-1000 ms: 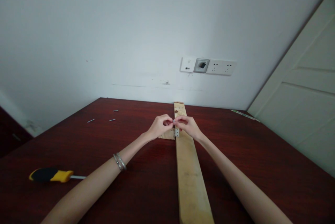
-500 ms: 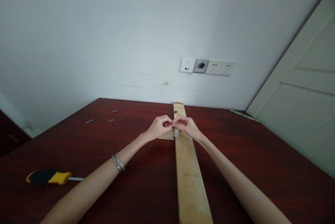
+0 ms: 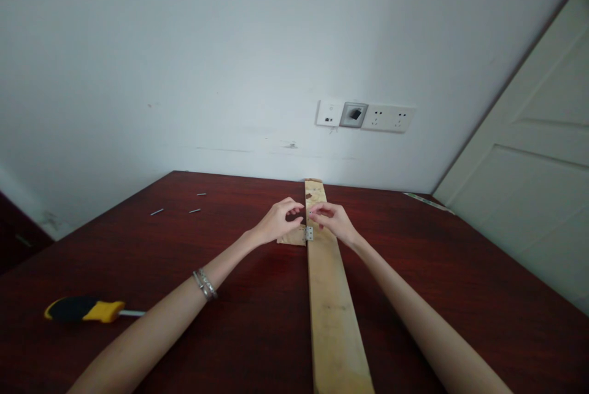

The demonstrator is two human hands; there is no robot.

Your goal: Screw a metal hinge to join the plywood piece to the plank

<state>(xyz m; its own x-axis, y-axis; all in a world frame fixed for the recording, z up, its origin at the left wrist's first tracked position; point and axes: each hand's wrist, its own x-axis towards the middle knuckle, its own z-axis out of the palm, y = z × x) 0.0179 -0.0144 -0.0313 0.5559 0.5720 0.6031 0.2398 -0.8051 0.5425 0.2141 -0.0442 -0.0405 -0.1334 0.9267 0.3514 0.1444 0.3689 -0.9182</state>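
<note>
Left hand (image 3: 277,223) and right hand (image 3: 334,221) pinched narrow, over hinge (image 3: 309,233) at plank (image 3: 332,296) edge, table (image 3: 460,271) stretching around

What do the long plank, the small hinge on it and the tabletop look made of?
Plank: bare pale wood, matt and unfinished, with a few dark marks.
Hinge: probably metal, silvery and bright; too small to be sure.
Tabletop: dark red-brown wood or veneer with streaky grain and a slight sheen; which of the two cannot be told.

Table (image 3: 460,283), lower right of frame: open passage. Centre barred lengthwise by plank (image 3: 334,314). Lower left: screwdriver (image 3: 83,309). Upper left: scattered nails (image 3: 157,212). Wall (image 3: 184,75) closes the far edge.
</note>
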